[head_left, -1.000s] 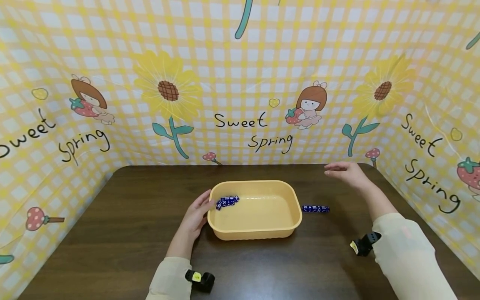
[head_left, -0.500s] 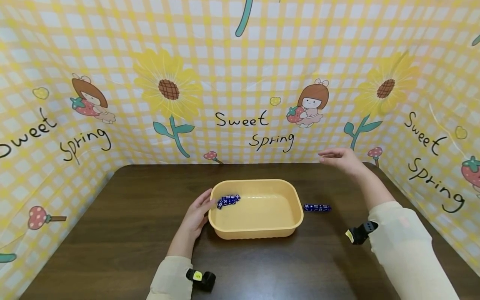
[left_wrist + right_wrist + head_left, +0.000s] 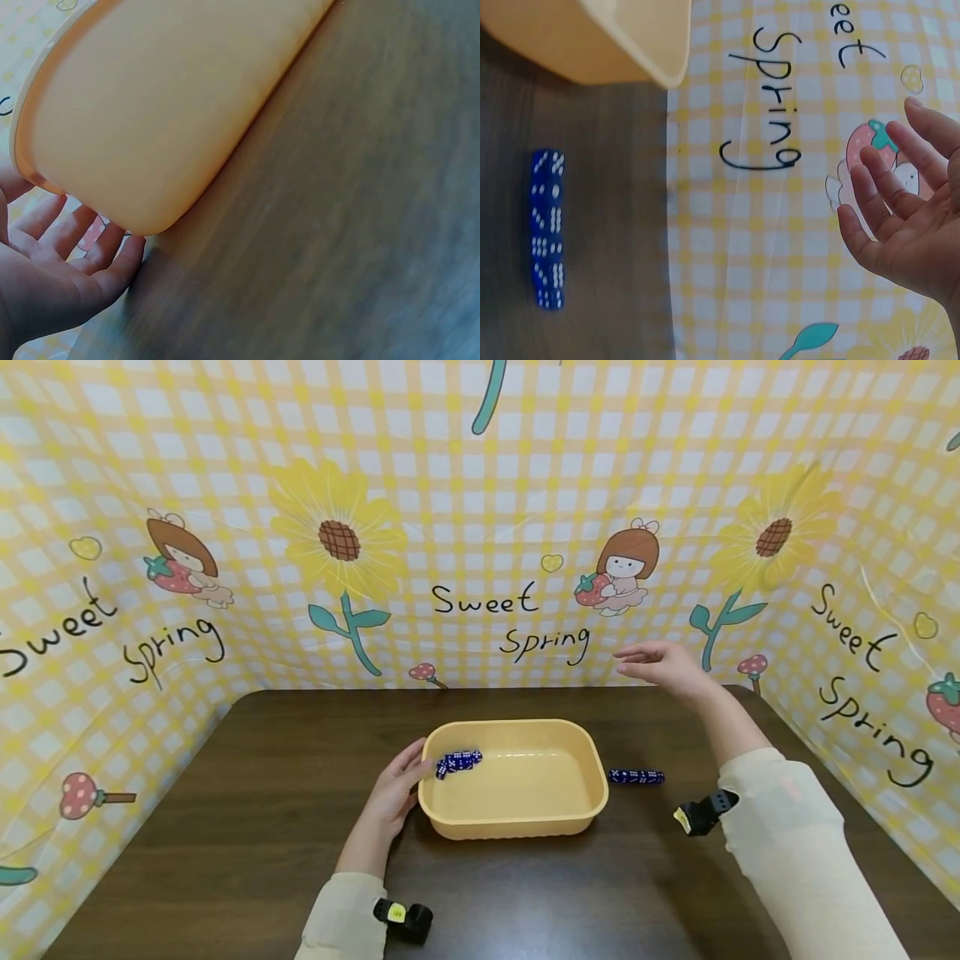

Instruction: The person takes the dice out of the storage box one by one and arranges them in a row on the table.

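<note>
A yellow plastic basin [image 3: 517, 828] stands on the brown table. My left hand [image 3: 392, 789] holds its left end, the thumb over the rim and the fingers [image 3: 120, 266] against the outer wall. Inside, near that end, several blue dice [image 3: 459, 763] with white dots lie in a small cluster. Close to the basin's right side, more blue dice [image 3: 636, 776] form a straight row on the table, also seen as a row of dice [image 3: 547, 229] in the right wrist view. Raised over the far right of the table, my right hand [image 3: 667, 668] is empty, fingers loosely extended.
A yellow checked cloth [image 3: 480, 510] with flower and cartoon prints rises behind the table and along both sides. The brown table [image 3: 247, 827] has its far edge against the cloth. A black wrist camera [image 3: 405, 920] sits on each sleeve.
My right hand has risen and moved left, away from the row of dice. My left hand, the basin and the dice have stayed in place.
</note>
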Demonstrator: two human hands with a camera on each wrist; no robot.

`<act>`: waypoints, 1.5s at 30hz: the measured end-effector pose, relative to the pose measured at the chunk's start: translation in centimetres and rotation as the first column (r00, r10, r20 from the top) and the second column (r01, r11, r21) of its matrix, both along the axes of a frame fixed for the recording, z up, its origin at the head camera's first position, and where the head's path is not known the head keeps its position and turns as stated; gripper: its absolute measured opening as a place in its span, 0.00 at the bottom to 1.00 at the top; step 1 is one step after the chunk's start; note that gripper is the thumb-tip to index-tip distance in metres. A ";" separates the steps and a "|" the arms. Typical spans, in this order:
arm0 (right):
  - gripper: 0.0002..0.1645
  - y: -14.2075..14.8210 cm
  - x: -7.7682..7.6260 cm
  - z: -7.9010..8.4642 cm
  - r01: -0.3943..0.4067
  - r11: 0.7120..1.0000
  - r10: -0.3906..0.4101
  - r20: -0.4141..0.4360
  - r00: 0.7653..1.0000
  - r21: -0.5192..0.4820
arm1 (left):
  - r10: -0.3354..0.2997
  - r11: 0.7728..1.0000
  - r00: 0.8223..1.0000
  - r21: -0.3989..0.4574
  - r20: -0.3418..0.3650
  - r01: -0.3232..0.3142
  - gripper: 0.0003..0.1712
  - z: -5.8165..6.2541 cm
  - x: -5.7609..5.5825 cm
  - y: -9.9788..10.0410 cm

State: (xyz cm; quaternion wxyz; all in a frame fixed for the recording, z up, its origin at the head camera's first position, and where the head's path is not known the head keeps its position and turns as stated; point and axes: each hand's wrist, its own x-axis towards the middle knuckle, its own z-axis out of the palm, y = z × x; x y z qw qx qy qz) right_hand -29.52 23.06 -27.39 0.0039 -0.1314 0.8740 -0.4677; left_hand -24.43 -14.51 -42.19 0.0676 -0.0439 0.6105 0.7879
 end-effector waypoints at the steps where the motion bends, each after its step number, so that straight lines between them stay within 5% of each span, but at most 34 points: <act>1: 0.26 -0.3 -0.1 0.1 -0.008 1.000 0.008 -0.001 1.000 -0.004 | -0.001 1.000 1.000 0.000 -0.001 0.001 0.28 0.0 0.0 0.0; 15: 0.20 -6.1 -1.1 -1.5 -0.132 0.981 0.130 -0.023 0.991 -0.141 | 0.003 1.000 1.000 -0.001 -0.002 -0.003 0.28 0.0 0.1 0.0; 45: 0.17 -17.0 -0.3 -8.4 -0.246 0.958 0.264 0.117 0.957 -0.151 | 0.006 1.000 1.000 -0.001 0.004 -0.006 0.27 -0.1 0.0 0.0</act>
